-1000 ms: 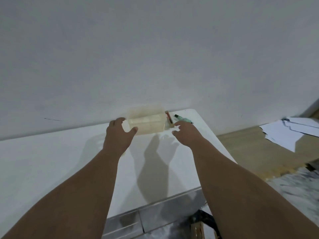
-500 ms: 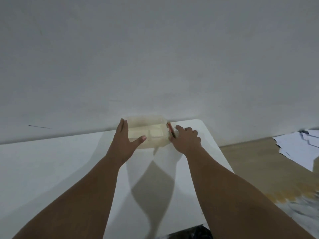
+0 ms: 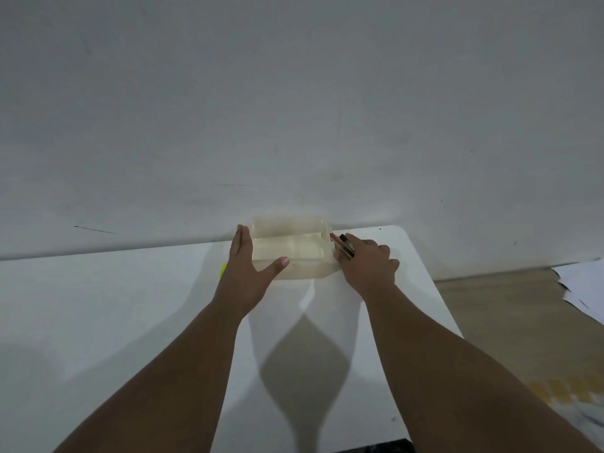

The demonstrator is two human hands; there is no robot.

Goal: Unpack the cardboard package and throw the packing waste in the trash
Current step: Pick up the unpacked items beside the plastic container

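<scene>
Yellow marker (image 3: pixel 223 269) on the white table (image 3: pixel 98 315), mostly hidden behind left wrist. Left hand (image 3: pixel 245 273) flat against the left end of the package (image 3: pixel 291 251), fingers straight and together, thumb splayed right along its near face. Not clamped, just pressed on. The package is pale, blurry, sits at the far edge of the table against the wall (image 3: pixel 294 109), between both hands. Long axis runs left-right, parallel to the wall; which face is up, can't tell. Right hand (image 3: pixel 367 259) at the package's right end, fingers curled over a pair of pens (image 3: pixel 344 246), red and dark, lying just beside that end. Real grip or just resting on them, can't tell. Loose white papers (image 3: pixel 585 282) on the floor, far right.

Versus half a second back: left hand flatter on the end, dark pen now showing above right knuckles, package same spot.
</scene>
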